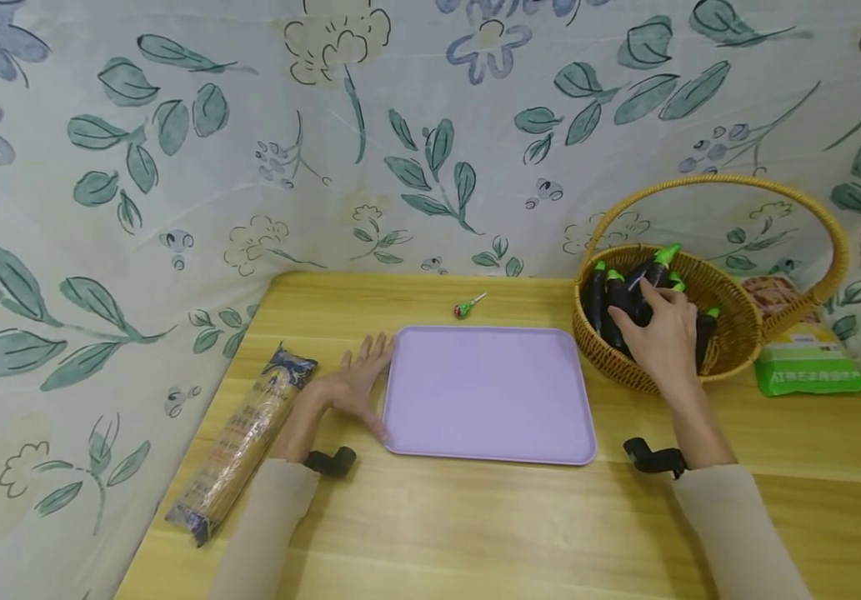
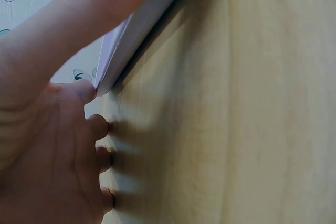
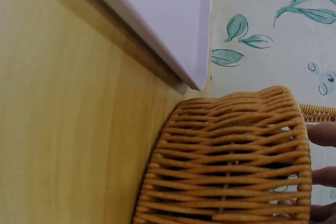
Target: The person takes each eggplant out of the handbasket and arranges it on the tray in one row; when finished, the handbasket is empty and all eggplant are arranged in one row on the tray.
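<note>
My left hand [image 1: 350, 386] is spread along the left edge of a lilac tray [image 1: 486, 396], thumb and index finger at its rim. In the left wrist view the other fingertips [image 2: 107, 158] rest on the wood. My right hand [image 1: 663, 329] reaches into a round wicker basket [image 1: 610, 360] with a tall handle. Its thumb and fingers grip a dark eggplant [image 1: 642, 307] with a green cap, lying over others. Several more eggplants [image 1: 595, 296] fill the basket's left side. In the right wrist view, the basket wall [image 3: 231, 156] hides most of the fingers.
A long pack of noodles [image 1: 238, 446] lies left of my left forearm. Behind the tray is a wrapped lollipop [image 1: 466, 307]. A green food bag [image 1: 813, 362] stands right of the basket, by a floral cloth [image 1: 430, 208] hanging along the wooden table's [image 1: 460, 533] back.
</note>
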A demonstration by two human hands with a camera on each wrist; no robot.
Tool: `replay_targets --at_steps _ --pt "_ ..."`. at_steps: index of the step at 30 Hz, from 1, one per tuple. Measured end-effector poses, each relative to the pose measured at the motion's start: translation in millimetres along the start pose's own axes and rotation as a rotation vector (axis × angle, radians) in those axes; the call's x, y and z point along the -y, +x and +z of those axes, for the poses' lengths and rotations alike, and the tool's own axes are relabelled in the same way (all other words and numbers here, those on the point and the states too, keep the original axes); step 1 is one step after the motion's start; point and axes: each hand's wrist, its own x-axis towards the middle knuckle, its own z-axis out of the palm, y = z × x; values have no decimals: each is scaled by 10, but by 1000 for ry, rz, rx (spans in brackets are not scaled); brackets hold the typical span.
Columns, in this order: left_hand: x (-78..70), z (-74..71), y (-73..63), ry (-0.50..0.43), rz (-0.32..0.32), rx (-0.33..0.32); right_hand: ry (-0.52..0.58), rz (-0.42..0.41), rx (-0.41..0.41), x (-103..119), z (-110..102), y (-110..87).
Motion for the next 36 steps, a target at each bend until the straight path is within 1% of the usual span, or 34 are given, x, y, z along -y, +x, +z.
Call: replay_targets --at_steps 3,7,14,18,20,25,28,30,36 --pt "-4 -8 -2 -3 7 0 -12 -12 -5 48 37 17" --pt "-7 -9 5 7 8 2 -32 4 2 93 87 38" --pt "-45 -11 4 15 0 -13 -48 27 7 85 162 54" --pt "-53 -11 -1 17 -4 -11 -70 39 16 101 189 55" --pt "-47 -11 -3 11 -4 -6 -85 50 26 115 208 61" --pt "20 20 28 17 0 4 -110 78 57 150 244 79" --pt "40 37 40 32 -6 10 -113 85 63 158 251 83" --pt "31 33 31 26 -5 9 -108 84 60 157 253 83" --pt "-17 3 -4 5 -1 -4 -60 62 25 131 249 92"
